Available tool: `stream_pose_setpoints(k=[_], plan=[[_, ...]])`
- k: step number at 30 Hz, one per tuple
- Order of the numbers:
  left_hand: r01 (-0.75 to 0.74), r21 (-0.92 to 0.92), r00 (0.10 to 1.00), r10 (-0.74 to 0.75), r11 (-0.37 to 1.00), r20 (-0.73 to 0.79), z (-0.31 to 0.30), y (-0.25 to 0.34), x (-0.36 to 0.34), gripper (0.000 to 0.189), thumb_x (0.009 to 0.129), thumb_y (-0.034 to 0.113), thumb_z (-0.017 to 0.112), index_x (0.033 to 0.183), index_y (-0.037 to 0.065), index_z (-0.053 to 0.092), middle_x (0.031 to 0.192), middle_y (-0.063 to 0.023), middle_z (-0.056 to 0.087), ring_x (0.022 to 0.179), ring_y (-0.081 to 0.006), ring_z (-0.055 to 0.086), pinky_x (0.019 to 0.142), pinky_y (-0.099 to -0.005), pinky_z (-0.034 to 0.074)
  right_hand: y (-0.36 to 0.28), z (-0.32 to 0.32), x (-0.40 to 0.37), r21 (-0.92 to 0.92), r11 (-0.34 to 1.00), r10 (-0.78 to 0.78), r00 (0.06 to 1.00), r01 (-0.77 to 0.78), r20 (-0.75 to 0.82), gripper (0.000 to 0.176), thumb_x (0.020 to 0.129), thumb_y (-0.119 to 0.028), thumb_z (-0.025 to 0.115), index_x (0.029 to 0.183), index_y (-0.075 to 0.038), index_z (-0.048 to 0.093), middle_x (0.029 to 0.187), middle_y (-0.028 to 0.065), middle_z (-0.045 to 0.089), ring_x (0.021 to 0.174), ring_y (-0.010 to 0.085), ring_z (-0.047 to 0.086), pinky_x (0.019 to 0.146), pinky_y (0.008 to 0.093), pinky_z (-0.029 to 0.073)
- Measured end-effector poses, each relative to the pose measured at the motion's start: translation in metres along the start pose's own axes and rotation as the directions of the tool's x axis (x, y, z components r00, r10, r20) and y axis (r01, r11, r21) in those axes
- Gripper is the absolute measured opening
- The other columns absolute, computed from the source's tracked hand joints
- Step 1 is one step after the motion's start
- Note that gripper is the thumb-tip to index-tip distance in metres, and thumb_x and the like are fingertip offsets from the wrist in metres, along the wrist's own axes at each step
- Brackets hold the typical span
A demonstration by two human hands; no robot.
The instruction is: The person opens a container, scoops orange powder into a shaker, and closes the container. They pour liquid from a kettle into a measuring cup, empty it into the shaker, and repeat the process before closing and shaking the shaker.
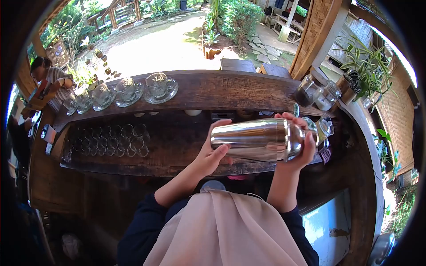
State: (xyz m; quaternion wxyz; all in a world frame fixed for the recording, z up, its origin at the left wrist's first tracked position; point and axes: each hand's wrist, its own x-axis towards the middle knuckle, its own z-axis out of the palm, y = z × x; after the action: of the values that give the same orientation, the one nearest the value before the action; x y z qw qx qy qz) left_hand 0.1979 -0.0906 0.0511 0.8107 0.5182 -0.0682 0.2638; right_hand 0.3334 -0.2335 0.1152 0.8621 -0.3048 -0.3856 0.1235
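A shiny metal cocktail shaker (253, 141) lies sideways in the air in front of my chest, its capped end to the right. Around its left, base end, my left hand (212, 153) is closed, with the thumb along the near side. My right hand (306, 148) wraps the shoulder and cap at the other end, covering much of the cap. Whatever the shaker contains is hidden inside the metal. Below and behind it runs the dark wooden counter (177, 155).
Glass cups on saucers (157, 88) line the raised ledge at left. Several clear glasses (126, 137) stand on the lower counter. Jars (308, 91), a potted plant (361, 71) and a glass pitcher (325, 126) are at right. A person with a guitar (46, 91) sits far left.
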Motion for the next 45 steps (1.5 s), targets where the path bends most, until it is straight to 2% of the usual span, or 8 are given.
stream_pose_setpoints(k=[5,15,26,32,37,41,43,45], plan=[[-0.382,0.032,0.919,0.383,0.924,-0.096,-0.010,-0.013,0.011,0.056,0.089,0.040,0.060,0.127,0.007,0.035,0.116,-0.0155,0.055,0.102,-0.0151,0.057,0.057,-0.0249,0.051,0.015,0.011,-0.023,0.012,1.000,0.025,0.998,-0.024,-0.064,0.050,0.085,-0.044,0.053,0.110,0.000,0.052,0.120,0.0249,0.053,0.115,0.0389,0.050,0.102,0.0504,0.037],[0.773,-0.390,0.546,-0.837,0.500,0.010,-0.020,-0.012,0.003,0.040,0.085,0.051,0.054,0.098,0.014,0.061,0.084,-0.0053,0.065,0.062,-0.0157,0.063,0.041,-0.0261,0.047,-0.031,0.032,-0.008,-0.332,0.823,-0.010,0.595,0.462,0.804,0.042,0.060,-0.026,0.080,0.095,-0.008,0.065,0.096,0.0115,0.068,0.092,0.0323,0.064,0.085,0.0442,0.049],[0.741,-0.338,0.646,-0.753,0.580,0.126,-0.006,0.015,0.030,0.067,0.084,0.068,0.044,0.097,0.004,0.061,0.069,-0.0045,0.064,0.038,-0.0107,0.047,0.031,-0.0186,0.029,-0.036,0.035,-0.010,-0.402,0.781,-0.171,0.784,0.477,0.597,0.034,0.060,-0.023,0.076,0.085,-0.005,0.064,0.086,0.0148,0.068,0.084,0.0319,0.065,0.083,0.0438,0.050],[0.792,-0.471,0.607,-0.593,0.390,0.529,-0.020,-0.028,0.070,0.051,0.087,0.051,0.050,0.110,0.007,0.060,0.105,-0.0144,0.063,0.090,-0.0279,0.065,0.073,-0.0409,0.055,-0.021,0.011,0.013,-0.466,0.883,0.063,0.973,0.050,0.223,0.045,0.065,-0.013,0.081,0.101,0.000,0.056,0.103,0.0158,0.064,0.096,0.0173,0.060,0.083,0.0293,0.047],[0.480,-0.380,0.757,-0.154,0.790,0.635,0.061,0.059,0.124,0.053,0.091,0.045,0.051,0.123,0.003,0.052,0.112,-0.0161,0.062,0.100,-0.0283,0.063,0.089,-0.0428,0.051,-0.106,0.076,-0.002,-0.228,0.058,-0.318,0.234,0.972,0.919,0.034,0.072,-0.033,0.077,0.096,-0.015,0.062,0.102,0.0027,0.067,0.106,0.0254,0.060,0.099,0.0525,0.036],[0.489,-0.453,0.762,-0.112,0.746,0.638,0.102,0.072,0.186,0.048,0.093,0.043,0.046,0.121,0.004,0.051,0.112,-0.0180,0.061,0.103,-0.0290,0.061,0.093,-0.0442,0.048,-0.110,0.055,0.050,-0.254,-0.181,-0.434,0.155,0.950,0.888,0.036,0.071,-0.030,0.078,0.097,-0.011,0.062,0.121,0.0108,0.059,0.111,0.0282,0.056,0.102,0.0451,0.037],[0.401,-0.558,0.845,-0.057,0.726,0.532,0.106,0.021,0.229,0.059,0.093,0.049,0.041,0.124,-0.001,0.047,0.116,-0.0183,0.058,0.108,-0.0326,0.057,0.092,-0.0450,0.049,-0.094,0.032,0.079,-0.663,0.439,-0.485,0.781,0.607,0.394,0.042,0.066,-0.032,0.082,0.098,-0.013,0.062,0.120,0.0119,0.059,0.110,0.0301,0.056,0.099,0.0432,0.039],[0.407,-0.568,0.914,-0.322,0.716,0.248,0.139,0.033,0.223,0.053,0.095,0.047,0.038,0.119,0.002,0.052,0.112,-0.0169,0.060,0.104,-0.0323,0.059,0.092,-0.0463,0.049,-0.104,0.035,0.071,-0.678,0.383,-0.553,0.744,0.627,0.375,0.040,0.067,-0.028,0.082,0.099,-0.015,0.061,0.120,0.0109,0.058,0.112,0.0283,0.054,0.099,0.0459,0.040]])
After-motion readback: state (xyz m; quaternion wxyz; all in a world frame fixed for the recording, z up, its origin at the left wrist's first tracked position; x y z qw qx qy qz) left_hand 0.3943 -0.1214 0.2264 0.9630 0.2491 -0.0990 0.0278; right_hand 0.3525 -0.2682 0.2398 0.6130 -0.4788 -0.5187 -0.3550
